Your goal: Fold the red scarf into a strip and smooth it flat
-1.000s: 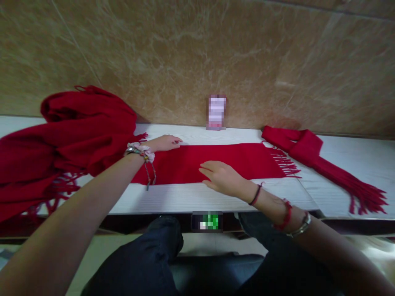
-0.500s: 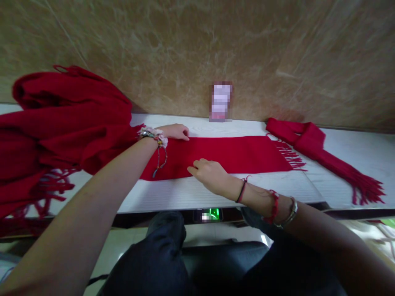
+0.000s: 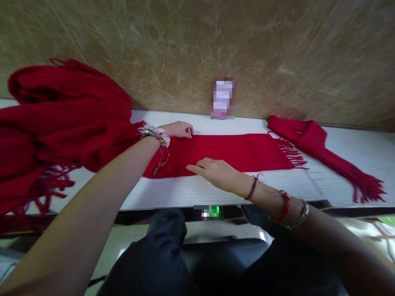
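Note:
A red scarf (image 3: 234,152) lies flat across the white table, its fringed end to the right. At its far edge rests my left hand (image 3: 180,129), fingers loosely bent and a small gap showing by the thumb; no cloth shows between them. My right hand (image 3: 214,172) lies over the near edge with fingers reaching left, open, and part of the cloth is hidden beneath it. Left of my left wrist is a big heap of red scarves (image 3: 68,115) with fringes hanging toward the front. A folded red scarf (image 3: 314,142) lies to the right.
Against the brown marbled wall (image 3: 154,53) behind the white table (image 3: 173,191) leans a blurred phone-like thing (image 3: 222,98). A dark device with a green light (image 3: 212,211) sits below the table's front edge. My legs (image 3: 154,263) are under the table.
My right hand has shifted slightly right and its fingers look straighter. My left hand stays at the scarf's far edge. The whole view has tilted a little; the scarves lie as before.

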A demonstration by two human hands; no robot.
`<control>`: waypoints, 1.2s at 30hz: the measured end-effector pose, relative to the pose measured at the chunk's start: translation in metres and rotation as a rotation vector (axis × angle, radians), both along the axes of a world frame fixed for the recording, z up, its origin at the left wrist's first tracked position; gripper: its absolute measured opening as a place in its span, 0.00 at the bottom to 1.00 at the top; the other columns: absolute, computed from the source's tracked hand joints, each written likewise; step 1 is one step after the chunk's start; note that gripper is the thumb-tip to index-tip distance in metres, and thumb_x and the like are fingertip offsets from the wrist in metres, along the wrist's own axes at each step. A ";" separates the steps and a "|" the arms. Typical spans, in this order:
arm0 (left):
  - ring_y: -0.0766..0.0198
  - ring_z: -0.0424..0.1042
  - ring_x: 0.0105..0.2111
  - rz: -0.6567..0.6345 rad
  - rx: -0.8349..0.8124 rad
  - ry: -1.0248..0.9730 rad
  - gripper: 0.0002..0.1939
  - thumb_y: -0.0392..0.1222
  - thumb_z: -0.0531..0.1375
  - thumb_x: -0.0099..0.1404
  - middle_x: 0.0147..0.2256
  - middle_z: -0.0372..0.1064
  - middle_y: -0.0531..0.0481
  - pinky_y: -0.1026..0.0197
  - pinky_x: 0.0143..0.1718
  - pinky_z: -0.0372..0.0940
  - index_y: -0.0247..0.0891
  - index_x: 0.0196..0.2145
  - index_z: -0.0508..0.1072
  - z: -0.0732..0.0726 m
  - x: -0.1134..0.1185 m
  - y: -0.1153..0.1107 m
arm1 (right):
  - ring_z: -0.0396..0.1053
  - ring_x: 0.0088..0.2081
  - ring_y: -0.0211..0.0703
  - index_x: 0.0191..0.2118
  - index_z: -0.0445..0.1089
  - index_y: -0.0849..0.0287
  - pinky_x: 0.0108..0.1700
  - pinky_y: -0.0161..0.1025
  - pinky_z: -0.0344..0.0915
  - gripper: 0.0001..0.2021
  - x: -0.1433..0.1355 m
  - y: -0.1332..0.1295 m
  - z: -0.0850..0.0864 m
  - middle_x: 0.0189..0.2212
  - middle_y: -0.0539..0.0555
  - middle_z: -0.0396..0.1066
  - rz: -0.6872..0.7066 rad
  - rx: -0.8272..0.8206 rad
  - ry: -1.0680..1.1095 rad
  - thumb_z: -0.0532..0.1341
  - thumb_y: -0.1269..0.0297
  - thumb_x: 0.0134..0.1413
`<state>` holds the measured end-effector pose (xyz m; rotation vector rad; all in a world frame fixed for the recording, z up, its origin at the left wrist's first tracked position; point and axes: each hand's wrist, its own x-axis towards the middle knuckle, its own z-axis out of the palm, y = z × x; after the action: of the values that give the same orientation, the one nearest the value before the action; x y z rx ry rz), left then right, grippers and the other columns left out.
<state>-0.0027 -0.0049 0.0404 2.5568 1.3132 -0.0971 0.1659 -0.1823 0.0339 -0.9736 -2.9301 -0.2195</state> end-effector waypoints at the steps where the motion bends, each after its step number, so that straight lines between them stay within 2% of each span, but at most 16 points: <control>1: 0.67 0.68 0.33 -0.002 0.008 -0.015 0.18 0.42 0.54 0.53 0.33 0.72 0.52 0.70 0.34 0.59 0.35 0.41 0.72 -0.001 0.001 0.000 | 0.64 0.39 0.42 0.56 0.57 0.60 0.33 0.36 0.60 0.19 0.000 0.000 -0.001 0.39 0.57 0.68 0.001 0.017 -0.001 0.50 0.76 0.59; 7: 0.67 0.68 0.32 0.004 0.013 -0.046 0.16 0.40 0.54 0.53 0.31 0.72 0.54 0.70 0.33 0.58 0.36 0.40 0.72 -0.004 0.002 -0.001 | 0.63 0.36 0.39 0.51 0.61 0.55 0.35 0.37 0.58 0.14 0.003 0.008 -0.013 0.37 0.55 0.67 0.056 0.133 0.000 0.49 0.71 0.62; 10: 0.67 0.68 0.31 0.016 -0.003 -0.053 0.17 0.40 0.54 0.52 0.31 0.72 0.53 0.70 0.32 0.59 0.36 0.40 0.72 -0.004 0.001 0.000 | 0.63 0.37 0.41 0.43 0.66 0.59 0.36 0.38 0.56 0.10 0.008 0.011 -0.017 0.39 0.56 0.67 0.098 0.182 -0.002 0.49 0.70 0.62; 13: 0.67 0.67 0.30 0.018 -0.017 -0.064 0.17 0.41 0.54 0.52 0.31 0.72 0.52 0.70 0.30 0.59 0.35 0.40 0.71 -0.005 0.001 0.000 | 0.62 0.38 0.43 0.37 0.66 0.62 0.36 0.39 0.55 0.09 0.009 0.010 -0.018 0.37 0.56 0.67 0.092 0.215 -0.004 0.50 0.70 0.62; 20: 0.66 0.68 0.31 0.026 -0.018 -0.076 0.17 0.43 0.54 0.52 0.31 0.72 0.52 0.69 0.31 0.58 0.36 0.38 0.72 -0.007 0.002 0.003 | 0.60 0.33 0.42 0.38 0.65 0.62 0.32 0.39 0.53 0.11 -0.003 0.005 -0.016 0.28 0.54 0.65 -0.002 0.284 0.039 0.47 0.73 0.62; 24: 0.64 0.68 0.32 0.029 -0.026 -0.069 0.18 0.45 0.53 0.52 0.31 0.73 0.51 0.68 0.33 0.58 0.35 0.36 0.73 -0.007 0.003 0.005 | 0.60 0.33 0.43 0.34 0.67 0.62 0.31 0.39 0.52 0.11 -0.006 0.003 -0.014 0.28 0.55 0.66 0.004 0.285 0.022 0.48 0.75 0.60; 29: 0.63 0.68 0.35 0.065 -0.078 -0.127 0.22 0.48 0.52 0.51 0.36 0.73 0.47 0.68 0.34 0.59 0.31 0.38 0.73 -0.006 0.003 0.008 | 0.61 0.32 0.43 0.34 0.67 0.63 0.30 0.40 0.52 0.12 -0.003 0.000 -0.012 0.28 0.56 0.66 0.008 0.274 0.027 0.47 0.77 0.59; 33: 0.63 0.68 0.37 0.047 -0.101 -0.174 0.25 0.51 0.54 0.50 0.38 0.73 0.48 0.68 0.36 0.60 0.33 0.42 0.72 -0.006 0.009 0.008 | 0.62 0.32 0.44 0.34 0.67 0.64 0.30 0.40 0.53 0.12 -0.001 -0.004 -0.012 0.28 0.57 0.67 -0.060 0.270 0.002 0.48 0.78 0.58; 36: 0.63 0.69 0.37 0.040 -0.097 -0.178 0.23 0.48 0.54 0.50 0.36 0.73 0.48 0.68 0.36 0.60 0.33 0.41 0.72 -0.006 0.018 0.008 | 0.63 0.31 0.45 0.33 0.67 0.64 0.30 0.40 0.53 0.11 0.000 -0.008 -0.011 0.28 0.58 0.67 -0.101 0.247 -0.024 0.48 0.79 0.57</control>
<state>0.0157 0.0028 0.0343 2.3956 1.2596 0.0709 0.1656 -0.1898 0.0225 -1.0858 -2.7874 -0.5842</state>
